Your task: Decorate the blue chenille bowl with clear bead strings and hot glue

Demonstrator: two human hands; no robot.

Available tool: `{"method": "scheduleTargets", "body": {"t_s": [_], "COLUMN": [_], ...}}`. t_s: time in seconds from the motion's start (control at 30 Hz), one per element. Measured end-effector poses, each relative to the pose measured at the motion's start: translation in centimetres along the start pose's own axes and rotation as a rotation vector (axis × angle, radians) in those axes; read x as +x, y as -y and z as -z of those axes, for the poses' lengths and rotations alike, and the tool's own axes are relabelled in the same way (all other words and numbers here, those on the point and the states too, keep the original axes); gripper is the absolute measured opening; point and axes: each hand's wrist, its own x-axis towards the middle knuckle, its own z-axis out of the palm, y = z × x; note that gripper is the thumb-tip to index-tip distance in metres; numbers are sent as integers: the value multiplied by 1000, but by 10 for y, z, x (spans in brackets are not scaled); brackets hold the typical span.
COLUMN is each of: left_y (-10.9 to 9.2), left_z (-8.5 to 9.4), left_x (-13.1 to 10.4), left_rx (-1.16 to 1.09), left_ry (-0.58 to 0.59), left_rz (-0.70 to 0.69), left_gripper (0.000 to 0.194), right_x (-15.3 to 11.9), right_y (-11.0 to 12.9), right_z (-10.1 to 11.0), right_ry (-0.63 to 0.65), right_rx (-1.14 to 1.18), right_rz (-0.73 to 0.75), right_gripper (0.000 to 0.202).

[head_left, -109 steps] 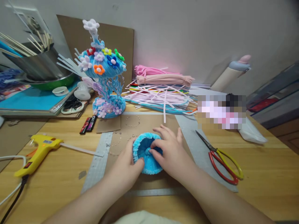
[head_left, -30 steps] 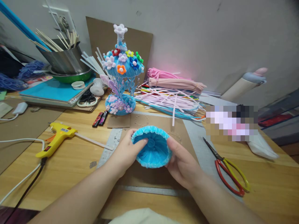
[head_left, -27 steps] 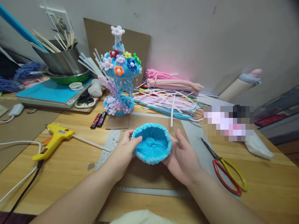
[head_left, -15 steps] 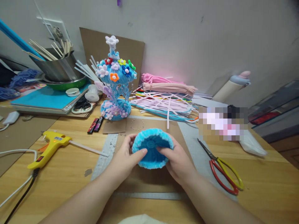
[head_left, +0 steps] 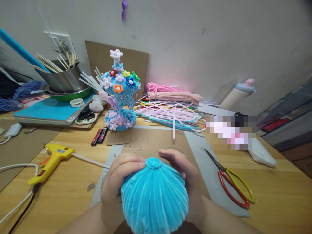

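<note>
A blue fuzzy dome [head_left: 156,198] with ribbed sides and a small round disc on top is held low over the cardboard, its outer side facing me. My left hand [head_left: 117,182] wraps round its left side, fingers resting near the disc. Against the right side rests my right hand [head_left: 188,175], its fingers curved and partly lifted off near the top. Both thumbs are hidden. Behind stands a finished-looking blue carousel-like piece [head_left: 120,87] with coloured flowers on its cap and lilac ones round its base.
A yellow glue gun [head_left: 52,162] lies at the left, its cables running off the near edge. Red-and-yellow scissors [head_left: 234,182] lie at the right. Pipe cleaners [head_left: 170,107] are piled at the back. A metal pot [head_left: 63,76] of sticks stands back left.
The dome has been turned from its hollow inside to its ribbed outside and brought nearer to me. My hands have shifted from its rim to its sides. The view has tilted slightly upward.
</note>
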Motion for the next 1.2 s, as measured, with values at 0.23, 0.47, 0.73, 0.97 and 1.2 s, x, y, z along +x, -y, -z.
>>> {"method": "scheduleTargets", "body": {"t_s": [0.23,0.47,0.73,0.97,1.2], "left_y": [20,13,16,22,21], "left_z": [-22,-12,-20,-26,-20], "left_x": [-2,7,6,1,3], "left_rx": [2,393,675,715,458], "left_ry": [-55,100,481,463,376], "left_rz": [400,-21,-148,-251,-39], "left_gripper": [42,48,43,44,42], "right_x": [16,24,28,29,32], "right_y": [-5,-6,-2,-4,1], "right_z": [-13,-20,-16,-16,-14], "right_ry": [-18,-137,-178,-135,-115], "right_rx": [-3,565,583,597,646], "right_rz": [-80,-587,-472,-437,-408], "right_gripper": [53,24,23,19,37]}}
